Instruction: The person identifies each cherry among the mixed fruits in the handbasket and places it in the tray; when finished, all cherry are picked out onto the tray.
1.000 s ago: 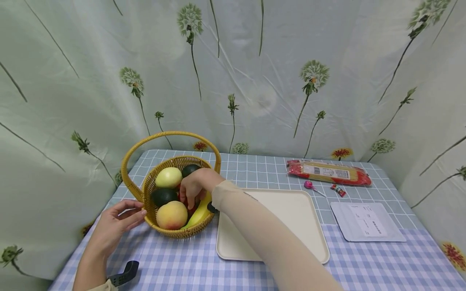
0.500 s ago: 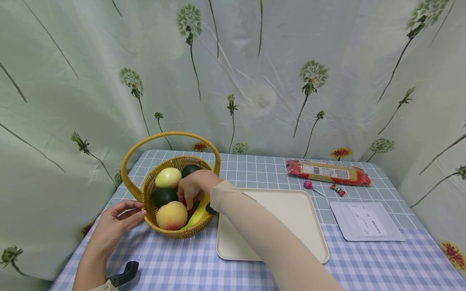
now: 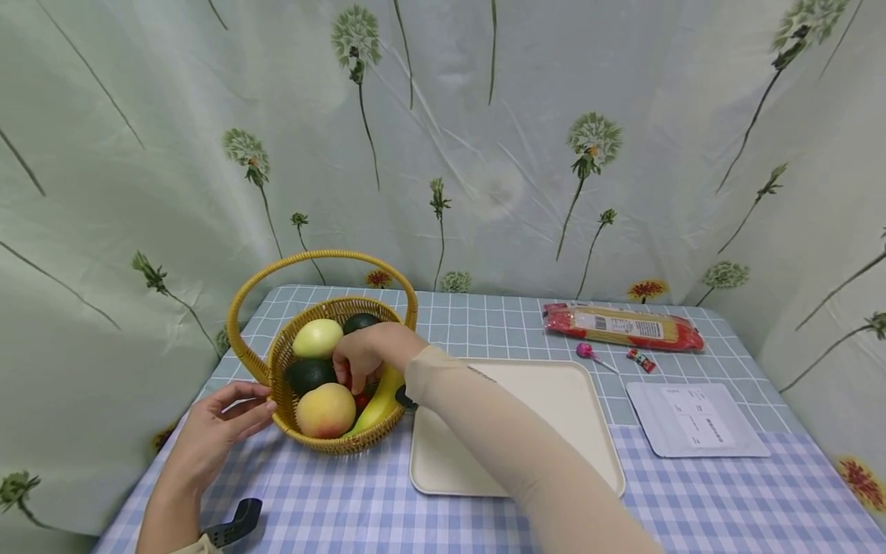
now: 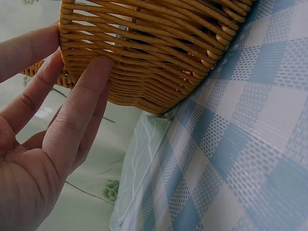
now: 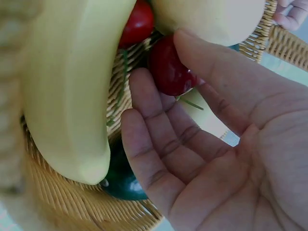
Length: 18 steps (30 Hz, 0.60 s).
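Observation:
In the head view my right hand (image 3: 367, 358) reaches into the yellow wicker basket (image 3: 339, 445). The right wrist view shows its thumb and fingers pinching a dark red cherry (image 5: 168, 67) with a short green stem. Another red cherry (image 5: 138, 21) lies beside the banana (image 5: 67, 96). Around the hand are a peach (image 3: 325, 410), a pale yellow-green fruit (image 3: 318, 338) and dark green fruits (image 3: 311, 376), partly hidden by one another. My left hand (image 3: 208, 431) is at the basket's left side, its extended fingers (image 4: 79, 106) touching the woven wall near the rim.
A cream tray (image 3: 602, 462) stands to the right of the basket, partly under my right forearm. Farther right are a noodle packet (image 3: 623, 326), a pink lollipop (image 3: 584, 350), a small wrapped candy (image 3: 641, 360) and a silver-grey pouch (image 3: 651, 423). The basket handle (image 3: 321, 254) arches above the fruit.
The right hand has shifted very slightly leftward inside the basket, showing more red between its fingers and the banana. The left hand and the basket stay in place.

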Available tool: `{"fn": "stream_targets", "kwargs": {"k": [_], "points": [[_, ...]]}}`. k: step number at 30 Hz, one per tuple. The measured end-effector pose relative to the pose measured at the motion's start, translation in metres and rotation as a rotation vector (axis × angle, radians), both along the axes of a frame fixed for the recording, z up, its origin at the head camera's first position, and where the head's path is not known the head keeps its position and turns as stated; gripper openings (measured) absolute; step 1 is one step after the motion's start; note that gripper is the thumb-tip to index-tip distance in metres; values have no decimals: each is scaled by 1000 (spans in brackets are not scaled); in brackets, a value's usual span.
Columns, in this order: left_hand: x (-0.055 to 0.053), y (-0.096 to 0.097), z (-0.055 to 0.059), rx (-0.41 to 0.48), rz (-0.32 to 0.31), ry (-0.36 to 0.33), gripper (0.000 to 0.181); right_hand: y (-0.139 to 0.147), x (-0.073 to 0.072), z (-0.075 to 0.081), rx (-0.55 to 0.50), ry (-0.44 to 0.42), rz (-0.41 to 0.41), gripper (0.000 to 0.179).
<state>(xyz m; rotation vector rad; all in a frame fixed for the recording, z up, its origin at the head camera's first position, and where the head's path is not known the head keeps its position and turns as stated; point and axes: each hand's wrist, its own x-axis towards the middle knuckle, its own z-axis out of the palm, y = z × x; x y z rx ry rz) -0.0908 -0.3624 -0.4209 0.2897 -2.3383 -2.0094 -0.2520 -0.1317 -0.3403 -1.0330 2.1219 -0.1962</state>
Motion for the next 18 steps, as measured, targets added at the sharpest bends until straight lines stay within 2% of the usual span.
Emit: {"fn": "stream_targets", "kwargs": {"k": [4, 7, 14, 18], "points": [[0, 0, 0, -12, 6, -21, 18, 3, 2, 5, -14, 103, 54, 16], [0, 0, 1, -17, 9, -34, 17, 7, 2, 8, -23, 147, 54, 19], [0, 0, -1, -10, 13, -37, 17, 18, 2, 9, -115, 195, 97, 23], [-1, 0, -1, -12, 12, -45, 18, 26, 2, 11, -147, 195, 93, 23]]}}
